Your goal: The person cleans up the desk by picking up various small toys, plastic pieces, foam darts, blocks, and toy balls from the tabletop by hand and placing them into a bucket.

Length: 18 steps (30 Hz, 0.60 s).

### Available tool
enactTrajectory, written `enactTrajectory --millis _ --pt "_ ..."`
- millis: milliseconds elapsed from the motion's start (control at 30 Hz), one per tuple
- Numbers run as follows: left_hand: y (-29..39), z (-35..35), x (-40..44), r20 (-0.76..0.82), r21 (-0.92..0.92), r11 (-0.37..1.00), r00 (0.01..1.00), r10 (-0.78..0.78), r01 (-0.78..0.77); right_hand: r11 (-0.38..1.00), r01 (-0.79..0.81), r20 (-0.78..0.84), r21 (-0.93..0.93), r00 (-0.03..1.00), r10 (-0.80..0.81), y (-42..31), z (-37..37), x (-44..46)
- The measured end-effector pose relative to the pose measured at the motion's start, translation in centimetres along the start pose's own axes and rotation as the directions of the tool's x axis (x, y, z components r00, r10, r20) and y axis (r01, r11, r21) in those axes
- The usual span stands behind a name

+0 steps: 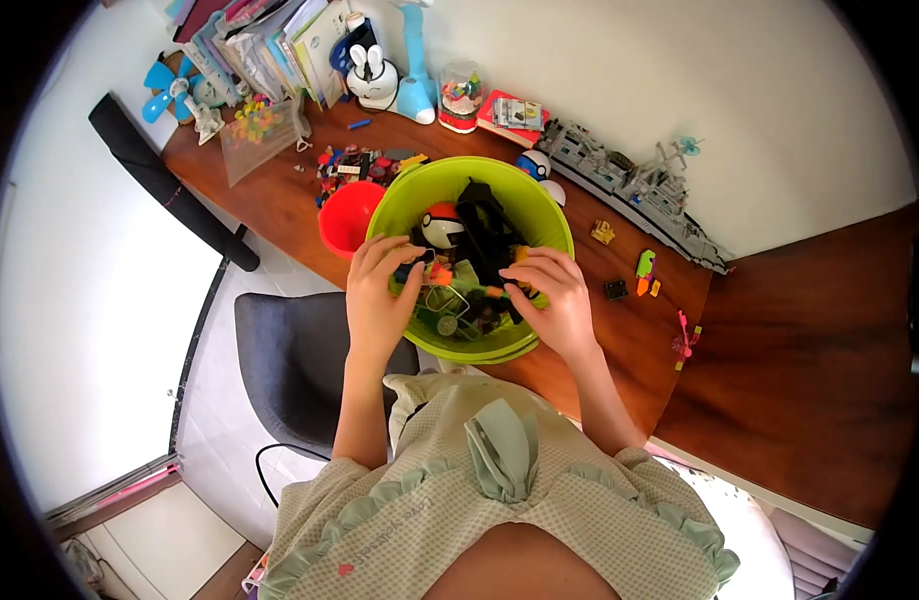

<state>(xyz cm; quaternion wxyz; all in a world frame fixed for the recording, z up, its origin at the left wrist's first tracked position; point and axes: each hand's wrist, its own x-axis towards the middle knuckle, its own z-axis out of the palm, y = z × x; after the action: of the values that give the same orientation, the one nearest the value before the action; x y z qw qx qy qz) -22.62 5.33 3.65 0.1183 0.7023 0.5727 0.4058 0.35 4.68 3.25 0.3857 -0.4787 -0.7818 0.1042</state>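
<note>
Far left, at 10 o'clock from the lime-green bucket [535, 208], we see a blue desk fan [163, 85], then a clear bag [260, 138] of colourful pieces. At 8 o'clock we have a dark grey chair [290, 360]; near 10 o'clock, a red tub [345, 222] stands just beside the bucket, with loose toy bricks [352, 160] behind it.

Our left hand [376, 298] reaches over the rim near 9 o'clock, fingers curled beside an orange toy piece [440, 274]; we cannot tell whether it grips anything. Inside the bucket, where the mixed toys lie, we find a red-and-white Poké Ball [441, 234] toward 11 o'clock. Our right hand [558, 308] bends in from 4 o'clock, thumb and fingers over the toys, its grip also unclear to us.

Further right, we see a grey model warship [625, 187] at 2 o'clock and a pink toy figure [685, 340] at 4 o'clock.
</note>
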Motion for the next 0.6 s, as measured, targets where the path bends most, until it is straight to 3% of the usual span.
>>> enactTrajectory --millis 600 --pt "4.0 1.2 -2.3 -0.013 -0.277 0.959 0.998 -0.063 0.057 0.999 -0.007 -0.027 0.037 1.000 0.008 0.9 -2.9 -3.4"
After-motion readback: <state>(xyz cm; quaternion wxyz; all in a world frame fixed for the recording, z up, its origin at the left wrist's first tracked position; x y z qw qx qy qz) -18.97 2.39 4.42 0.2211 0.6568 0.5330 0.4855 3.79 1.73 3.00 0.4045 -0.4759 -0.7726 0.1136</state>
